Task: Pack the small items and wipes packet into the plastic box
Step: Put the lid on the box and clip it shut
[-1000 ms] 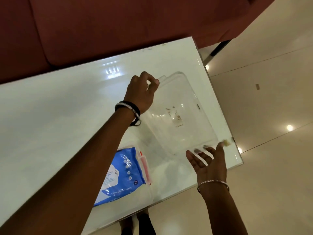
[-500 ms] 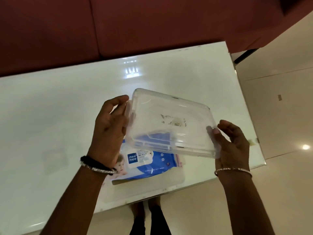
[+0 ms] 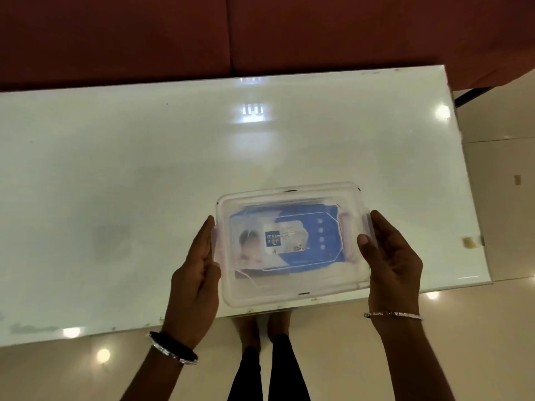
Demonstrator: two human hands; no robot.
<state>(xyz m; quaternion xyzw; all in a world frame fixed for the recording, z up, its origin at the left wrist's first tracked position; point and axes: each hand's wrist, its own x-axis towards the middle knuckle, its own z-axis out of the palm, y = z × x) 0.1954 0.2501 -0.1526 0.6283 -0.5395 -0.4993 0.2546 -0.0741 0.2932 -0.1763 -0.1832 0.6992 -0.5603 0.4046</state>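
Note:
A clear plastic box (image 3: 292, 290) sits near the front edge of the white table (image 3: 144, 183), with its clear lid (image 3: 289, 195) lying on top. Through the lid I see the blue and white wipes packet (image 3: 318, 244) inside. A pink item (image 3: 347, 227) shows faintly at the packet's right end. My left hand (image 3: 197, 282) presses flat against the box's left side. My right hand (image 3: 390, 261) holds the right side, thumb resting on the lid's edge.
A dark red sofa (image 3: 260, 33) runs along the table's far side. A small tan scrap (image 3: 467, 242) lies at the table's right edge. Glossy cream floor tiles (image 3: 506, 198) lie to the right, and my feet (image 3: 269, 322) show below the front edge.
The lid, held in both hands above the box half a second ago, has come down onto the box over the wipes packet. Both hands now sit at the box's sides.

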